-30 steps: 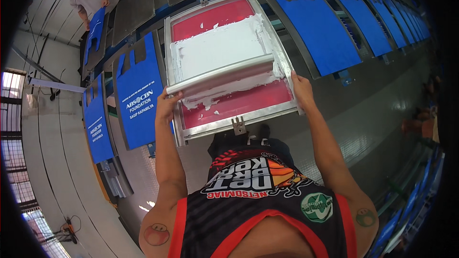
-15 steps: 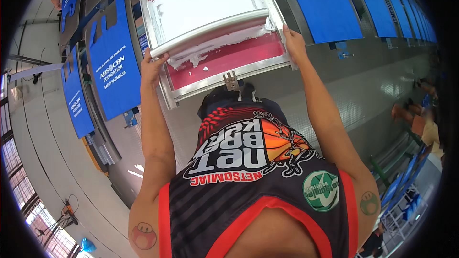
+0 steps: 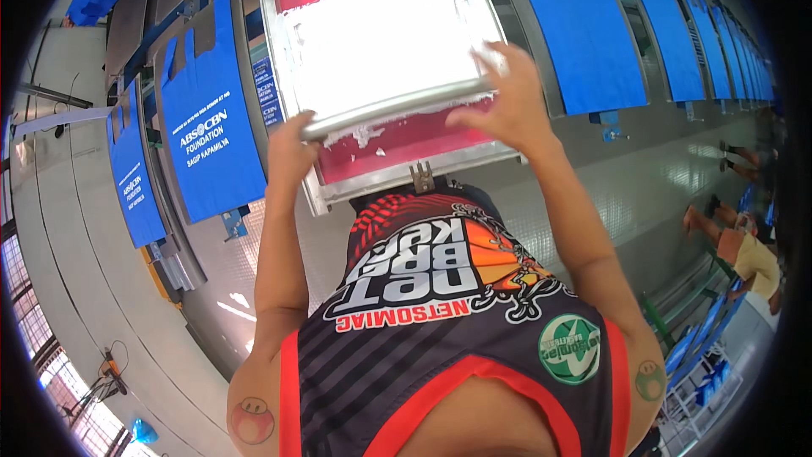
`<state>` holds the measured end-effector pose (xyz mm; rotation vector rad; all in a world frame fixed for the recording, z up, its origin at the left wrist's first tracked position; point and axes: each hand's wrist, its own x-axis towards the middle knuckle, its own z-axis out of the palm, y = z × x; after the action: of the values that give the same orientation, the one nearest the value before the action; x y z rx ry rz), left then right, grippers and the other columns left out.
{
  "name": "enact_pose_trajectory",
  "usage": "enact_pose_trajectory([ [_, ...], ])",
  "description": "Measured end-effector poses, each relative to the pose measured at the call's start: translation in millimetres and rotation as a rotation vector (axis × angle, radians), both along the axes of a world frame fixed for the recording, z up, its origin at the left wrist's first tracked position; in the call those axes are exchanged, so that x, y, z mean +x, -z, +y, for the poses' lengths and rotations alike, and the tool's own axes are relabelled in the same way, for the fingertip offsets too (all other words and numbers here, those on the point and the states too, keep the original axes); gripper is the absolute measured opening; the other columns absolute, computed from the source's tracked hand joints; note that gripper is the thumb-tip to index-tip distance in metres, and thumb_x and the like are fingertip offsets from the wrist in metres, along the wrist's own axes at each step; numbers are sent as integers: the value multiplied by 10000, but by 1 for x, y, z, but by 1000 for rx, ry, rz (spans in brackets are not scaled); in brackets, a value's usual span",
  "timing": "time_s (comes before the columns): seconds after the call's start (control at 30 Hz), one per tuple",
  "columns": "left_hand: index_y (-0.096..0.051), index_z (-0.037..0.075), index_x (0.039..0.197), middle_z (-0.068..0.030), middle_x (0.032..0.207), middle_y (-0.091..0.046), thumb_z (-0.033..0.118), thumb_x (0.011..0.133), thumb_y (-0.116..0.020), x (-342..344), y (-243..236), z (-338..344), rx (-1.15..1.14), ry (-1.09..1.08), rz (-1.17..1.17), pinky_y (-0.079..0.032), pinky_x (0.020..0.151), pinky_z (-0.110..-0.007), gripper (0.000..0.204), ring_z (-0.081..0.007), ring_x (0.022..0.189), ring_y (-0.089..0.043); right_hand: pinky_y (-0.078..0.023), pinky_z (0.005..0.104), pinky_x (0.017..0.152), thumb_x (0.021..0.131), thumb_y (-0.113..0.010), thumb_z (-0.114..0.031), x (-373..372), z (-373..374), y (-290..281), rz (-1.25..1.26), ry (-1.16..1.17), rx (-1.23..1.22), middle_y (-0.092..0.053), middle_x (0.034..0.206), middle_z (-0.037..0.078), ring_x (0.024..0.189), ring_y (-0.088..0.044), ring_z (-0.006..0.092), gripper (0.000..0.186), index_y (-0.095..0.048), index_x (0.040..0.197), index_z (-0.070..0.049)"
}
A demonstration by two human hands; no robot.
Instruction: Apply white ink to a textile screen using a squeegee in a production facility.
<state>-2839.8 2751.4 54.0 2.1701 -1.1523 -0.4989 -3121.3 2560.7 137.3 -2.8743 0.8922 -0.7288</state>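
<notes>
A screen-printing frame with a metal rim and red mesh lies in front of me. Thick white ink covers the middle of the mesh. Across the ink's near side rests a long silvery squeegee, slightly tilted up toward the right. My left hand is closed round the squeegee's left end, over the frame's left rail. At the other end my right hand is open, thumb and fingers spread on either side of the squeegee, somewhat blurred. Whether it touches the squeegee I cannot tell.
Blue printed bags lie on flat boards to the left, and more blue bags line up on the right. A metal clamp sits at the frame's near edge, close to my body. People's legs show at the far right.
My right hand has left the frame's right rail and moved inward to the squeegee's right end, its fingers opening. The left hand stays at the squeegee's left end. The frame sits slightly lower in view.
</notes>
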Motion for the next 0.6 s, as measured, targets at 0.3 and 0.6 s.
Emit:
enact_pose_trajectory([
  [0.3, -700, 105, 923, -151, 817, -671, 98, 634, -680, 27, 44, -74, 214, 265, -415, -525, 743, -431, 290, -333, 798, -640, -520, 453, 658, 762, -557, -118, 33, -87, 93, 679, 146, 337, -673, 779, 114, 755, -668, 314, 118, -659, 820, -105],
  [0.6, -688, 187, 1022, -88, 843, -698, 181, 731, -640, 27, 17, -70, 605, 420, -389, -369, 905, -473, 295, -237, 809, -668, -513, 459, 758, 722, -615, -186, 20, -77, 66, 882, 114, 436, -681, 883, 116, 869, -661, 298, 260, -657, 976, -150],
])
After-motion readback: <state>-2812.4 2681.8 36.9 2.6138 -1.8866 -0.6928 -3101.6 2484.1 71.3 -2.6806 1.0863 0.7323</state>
